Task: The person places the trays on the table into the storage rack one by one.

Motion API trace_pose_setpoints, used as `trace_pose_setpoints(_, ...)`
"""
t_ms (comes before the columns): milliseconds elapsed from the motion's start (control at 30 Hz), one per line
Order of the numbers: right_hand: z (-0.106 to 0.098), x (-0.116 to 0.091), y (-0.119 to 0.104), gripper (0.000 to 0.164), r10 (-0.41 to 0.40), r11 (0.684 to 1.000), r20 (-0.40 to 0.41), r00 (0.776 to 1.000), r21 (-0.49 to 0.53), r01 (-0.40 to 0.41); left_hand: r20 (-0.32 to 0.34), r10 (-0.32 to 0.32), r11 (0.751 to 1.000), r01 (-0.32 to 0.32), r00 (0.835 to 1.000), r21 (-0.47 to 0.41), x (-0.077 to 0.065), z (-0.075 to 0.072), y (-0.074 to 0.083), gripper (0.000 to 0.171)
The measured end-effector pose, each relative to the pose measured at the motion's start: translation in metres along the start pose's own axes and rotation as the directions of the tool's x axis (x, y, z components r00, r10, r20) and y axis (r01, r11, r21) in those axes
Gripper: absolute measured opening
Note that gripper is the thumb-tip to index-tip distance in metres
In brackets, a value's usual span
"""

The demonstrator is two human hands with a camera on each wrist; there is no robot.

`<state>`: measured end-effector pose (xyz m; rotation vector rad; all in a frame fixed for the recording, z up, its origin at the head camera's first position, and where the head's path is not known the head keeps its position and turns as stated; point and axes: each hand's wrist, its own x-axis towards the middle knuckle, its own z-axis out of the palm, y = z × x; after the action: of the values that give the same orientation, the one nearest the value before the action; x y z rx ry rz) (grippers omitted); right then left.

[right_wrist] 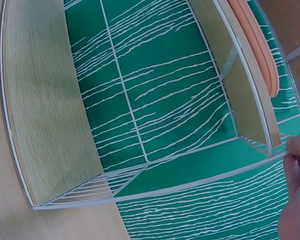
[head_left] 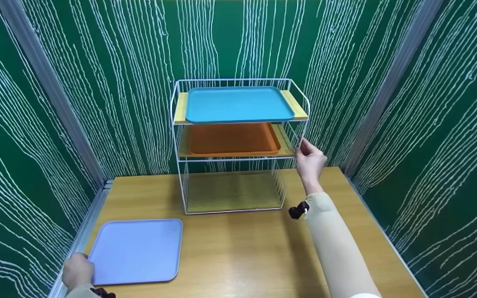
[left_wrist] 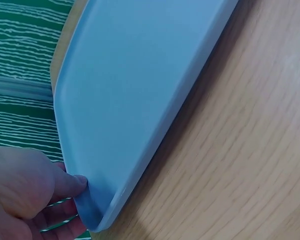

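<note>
At the front left of the table, my left hand (head_left: 78,271) holds a lavender-blue tray (head_left: 139,248) by its left edge. The left wrist view shows the thumb (left_wrist: 75,185) inside the rim near one corner, the other fingers around the outside. A white wire rack (head_left: 181,182) with wooden shelves stands at the back of the table. My right hand (head_left: 311,161) grips its right front post at middle-shelf height. On the top shelf lies a turquoise tray (head_left: 238,103). An orange tray (head_left: 234,138) rests on the middle shelf, its back part hidden beneath the top one.
The rack's bottom shelf (head_left: 230,190) is bare wood just above the table (head_left: 238,252). Green panels (head_left: 230,41) with white streaks enclose the back and sides. Metal posts (head_left: 387,87) stand at the corners, and a metal rail (head_left: 77,236) runs along the table's left edge.
</note>
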<state>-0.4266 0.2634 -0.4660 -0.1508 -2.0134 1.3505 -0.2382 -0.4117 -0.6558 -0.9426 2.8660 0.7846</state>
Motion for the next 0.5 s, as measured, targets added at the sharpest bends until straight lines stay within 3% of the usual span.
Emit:
trace_pose_setpoints(233, 0.0014, -0.0003, 0.001, 0.034, -0.015, 1.0, -0.007, 1.0, -0.002, 0.015, -0.004, 0.003, 1.0, -0.003, 1.0, -0.003, 0.0009, 0.0015, -0.006, 0.022)
trace_pose_setpoints(500, -0.0001, -0.0009, 0.0003, 0.034, -0.035, 0.999, -0.025, 0.999, -0.002, 0.035, -0.03, 0.062, 0.997, -0.063, 0.998, -0.052, -0.0001, -0.0038, -0.0069, 0.025)
